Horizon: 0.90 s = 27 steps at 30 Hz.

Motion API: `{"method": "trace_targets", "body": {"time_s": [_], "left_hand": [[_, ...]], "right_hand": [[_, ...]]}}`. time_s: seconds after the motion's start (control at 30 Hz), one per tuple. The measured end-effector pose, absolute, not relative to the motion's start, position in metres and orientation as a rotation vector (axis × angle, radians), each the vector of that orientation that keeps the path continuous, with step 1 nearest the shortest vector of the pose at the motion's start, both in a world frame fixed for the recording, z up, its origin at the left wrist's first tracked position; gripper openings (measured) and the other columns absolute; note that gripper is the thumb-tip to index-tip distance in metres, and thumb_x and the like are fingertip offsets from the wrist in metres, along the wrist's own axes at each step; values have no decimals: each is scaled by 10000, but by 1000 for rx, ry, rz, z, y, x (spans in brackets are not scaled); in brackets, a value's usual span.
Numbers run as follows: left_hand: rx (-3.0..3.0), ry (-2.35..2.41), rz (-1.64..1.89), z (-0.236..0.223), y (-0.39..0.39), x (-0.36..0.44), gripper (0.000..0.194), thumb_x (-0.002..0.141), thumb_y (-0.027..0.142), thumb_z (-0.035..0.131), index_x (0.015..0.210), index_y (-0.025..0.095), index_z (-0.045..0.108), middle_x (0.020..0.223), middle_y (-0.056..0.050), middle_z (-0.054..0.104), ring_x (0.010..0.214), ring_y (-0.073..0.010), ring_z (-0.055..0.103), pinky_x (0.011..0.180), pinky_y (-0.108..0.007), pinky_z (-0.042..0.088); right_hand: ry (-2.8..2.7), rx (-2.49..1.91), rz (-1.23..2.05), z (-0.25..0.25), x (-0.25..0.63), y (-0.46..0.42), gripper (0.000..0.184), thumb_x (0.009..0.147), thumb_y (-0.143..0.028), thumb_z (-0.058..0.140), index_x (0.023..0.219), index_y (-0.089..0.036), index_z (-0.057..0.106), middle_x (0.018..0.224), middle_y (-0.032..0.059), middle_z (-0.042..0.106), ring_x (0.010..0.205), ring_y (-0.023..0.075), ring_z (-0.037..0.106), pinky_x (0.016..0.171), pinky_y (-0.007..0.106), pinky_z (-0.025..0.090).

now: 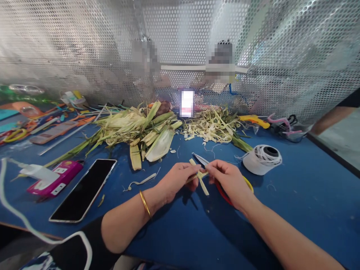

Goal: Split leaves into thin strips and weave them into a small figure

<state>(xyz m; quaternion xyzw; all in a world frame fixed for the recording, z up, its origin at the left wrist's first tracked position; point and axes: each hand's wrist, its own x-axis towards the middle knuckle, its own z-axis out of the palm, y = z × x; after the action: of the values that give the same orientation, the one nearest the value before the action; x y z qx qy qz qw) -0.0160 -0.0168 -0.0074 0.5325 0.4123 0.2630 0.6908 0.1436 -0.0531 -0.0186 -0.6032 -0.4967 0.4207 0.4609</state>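
My left hand (177, 180) is closed, pinching pale leaf strips (201, 179) that cross each other just above the blue table (180, 225). My right hand (229, 180) is closed too; it grips scissors (200, 159) with red and yellow handles, and its fingertips meet the same strips. The scissor blades point away from me, up and to the left. A gold bangle (145, 203) sits on my left wrist. Both hands meet in the middle of the view, close to the table's near half.
A pile of green and pale leaves (135, 129) and shredded strips (213, 127) lies behind my hands. A spool of white string (262, 159) stands right; a black phone (84, 189), a pink pack (54, 182) and assorted tools lie left. A perforated metal screen backs the table.
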Motion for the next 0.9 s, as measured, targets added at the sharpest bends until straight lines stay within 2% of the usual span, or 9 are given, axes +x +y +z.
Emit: {"method": "trace_targets", "body": {"time_s": [0.13, 0.27, 0.37, 0.57, 0.73, 0.9], "left_hand": [[1324, 957, 579, -10, -18, -16, 343, 666, 431, 700, 823, 126, 690, 524, 50, 474, 463, -72, 372, 475, -213, 338], [1440, 939, 485, -10, -20, -16, 286, 705, 407, 646, 761, 131, 699, 544, 42, 456, 476, -73, 344, 453, -213, 287], [1351, 850, 465, -9, -20, -17, 230, 715, 358, 640, 723, 133, 686, 517, 45, 427, 467, -71, 341, 471, -213, 297], [830, 711, 556, -8, -15, -18, 153, 752, 295, 646, 766, 146, 613, 477, 83, 315, 446, -64, 330, 491, -196, 322], [672, 630, 529, -8, -13, -18, 166, 831, 268, 548, 736, 140, 593, 489, 59, 381, 437, -61, 352, 472, -193, 329], [703, 605, 526, -7, -14, -20, 98, 739, 197, 601, 674, 123, 602, 591, -2, 534, 486, -69, 450, 467, -201, 340]], "right_hand": [[-1190, -1479, 1016, -20, 141, -55, 278, 704, -454, 654, 674, -181, 616, 573, -16, 604, 533, 134, 560, 567, 268, 429], [-1287, -1507, 898, -23, 141, -58, 227, 754, -402, 621, 664, -194, 606, 535, -15, 609, 533, 142, 562, 572, 271, 426], [-1312, -1500, 875, -20, 142, -58, 242, 777, -412, 595, 663, -199, 593, 523, -18, 599, 540, 143, 559, 583, 272, 428], [-1170, -1357, 1040, -16, 144, -53, 314, 743, -488, 629, 860, -197, 632, 807, 34, 686, 746, 180, 635, 740, 322, 477], [-1459, -1248, 1204, -23, 139, -56, 251, 783, -434, 620, 760, -185, 640, 752, 21, 654, 760, 177, 592, 775, 330, 461], [-1491, -1250, 1143, -24, 139, -57, 239, 838, -404, 547, 784, -192, 641, 711, 13, 614, 702, 160, 550, 718, 298, 447]]}}
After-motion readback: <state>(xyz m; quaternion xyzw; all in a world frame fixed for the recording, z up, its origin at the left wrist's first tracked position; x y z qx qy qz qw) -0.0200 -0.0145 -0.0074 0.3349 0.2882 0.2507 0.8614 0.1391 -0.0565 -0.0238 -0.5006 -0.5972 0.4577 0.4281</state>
